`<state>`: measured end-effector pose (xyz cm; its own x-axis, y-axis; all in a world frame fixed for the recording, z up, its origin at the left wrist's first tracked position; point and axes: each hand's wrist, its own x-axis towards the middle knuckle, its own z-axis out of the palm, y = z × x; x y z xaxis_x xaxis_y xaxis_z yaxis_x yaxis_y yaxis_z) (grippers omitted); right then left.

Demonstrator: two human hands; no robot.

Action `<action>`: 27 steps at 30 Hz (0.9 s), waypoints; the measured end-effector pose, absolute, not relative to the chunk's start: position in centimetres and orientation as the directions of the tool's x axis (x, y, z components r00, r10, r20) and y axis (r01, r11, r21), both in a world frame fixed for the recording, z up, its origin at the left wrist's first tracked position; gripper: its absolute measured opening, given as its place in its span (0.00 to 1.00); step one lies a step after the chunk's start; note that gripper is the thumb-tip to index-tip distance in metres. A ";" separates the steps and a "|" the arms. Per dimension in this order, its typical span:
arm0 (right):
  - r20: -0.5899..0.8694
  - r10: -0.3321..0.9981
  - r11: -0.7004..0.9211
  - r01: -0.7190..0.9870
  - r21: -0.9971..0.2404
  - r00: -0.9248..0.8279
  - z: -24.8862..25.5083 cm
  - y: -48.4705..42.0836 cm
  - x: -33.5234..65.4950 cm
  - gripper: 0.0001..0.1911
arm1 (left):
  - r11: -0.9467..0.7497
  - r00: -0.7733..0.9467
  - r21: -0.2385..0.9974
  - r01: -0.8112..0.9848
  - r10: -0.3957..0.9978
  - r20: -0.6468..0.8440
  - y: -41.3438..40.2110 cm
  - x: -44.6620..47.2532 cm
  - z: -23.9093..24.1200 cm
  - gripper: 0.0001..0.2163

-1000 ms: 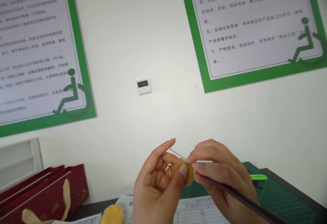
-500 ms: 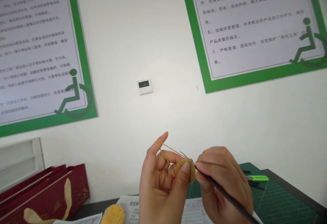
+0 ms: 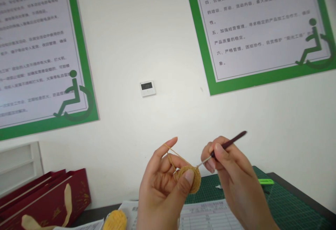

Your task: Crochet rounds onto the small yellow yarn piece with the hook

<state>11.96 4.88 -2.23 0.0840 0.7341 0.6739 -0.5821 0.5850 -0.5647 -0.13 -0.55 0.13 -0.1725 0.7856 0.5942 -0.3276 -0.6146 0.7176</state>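
A small round tan crochet piece [image 3: 195, 182] is pinched between the thumb and fingers of my left hand [image 3: 165, 184]. Tan yarn [image 3: 181, 155] loops over the raised left index finger and runs down to the top edge of the piece. My right hand [image 3: 233, 174] grips a crochet hook [image 3: 228, 144] by its dark handle, which points up and to the right. The hook's metal shaft slants down to the piece's upper edge, and its tip meets the stitches there. Whether a loop sits on the tip is too small to tell.
A yellow yarn ball [image 3: 115, 220] and printed sheets [image 3: 207, 216] lie on the table. A green cutting mat [image 3: 286, 202] with a bright green cutter [image 3: 265, 181] is at right. Dark red gift bags [image 3: 52, 198] stand at left. Posters and a thermostat [image 3: 147, 88] are on the wall.
My right hand has turned over, so the hook's handle swung from pointing down-right to up-right. The left hand has shifted slightly left, still holding the crochet piece.
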 end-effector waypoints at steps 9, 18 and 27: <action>0.689 0.702 0.362 -0.743 -0.563 -0.181 -2.2 5.5 10.3 0.16 | -0.639 -0.215 0.696 -0.326 0.767 0.604 -0.5 0.3 0.1 0.22; 0.953 -0.289 0.935 0.239 0.261 0.088 -2.8 5.5 12.3 0.22 | -0.356 -0.015 0.772 -0.526 0.912 0.410 -0.9 -0.5 0.2 0.26; 0.882 0.356 0.830 -0.539 -0.148 0.307 -2.7 4.9 10.2 0.07 | -0.327 0.029 0.778 -0.537 0.914 0.405 -1.0 -1.4 0.8 0.23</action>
